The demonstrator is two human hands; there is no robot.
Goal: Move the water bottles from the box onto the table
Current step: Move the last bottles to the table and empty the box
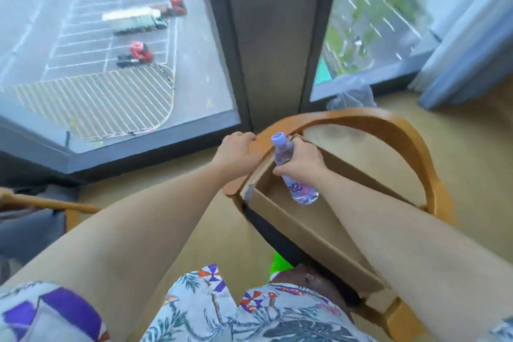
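A clear water bottle (288,172) with a pale purple cap and a pink label is tilted above an open cardboard box (291,219). My right hand (301,161) is wrapped around its middle. The box rests on the seat of a wooden chair (388,125) with a curved backrest. I see no other bottle inside the box; my right forearm covers part of its interior. My left hand (238,151) holds the far left corner of the box, at the chair's armrest.
Floor-to-ceiling windows (116,58) with a dark pillar (272,36) stand just beyond the chair. A blue curtain (472,44) hangs at the right. Another chair's arm (50,204) shows at the left. Light wooden floor (227,233) lies between me and the box.
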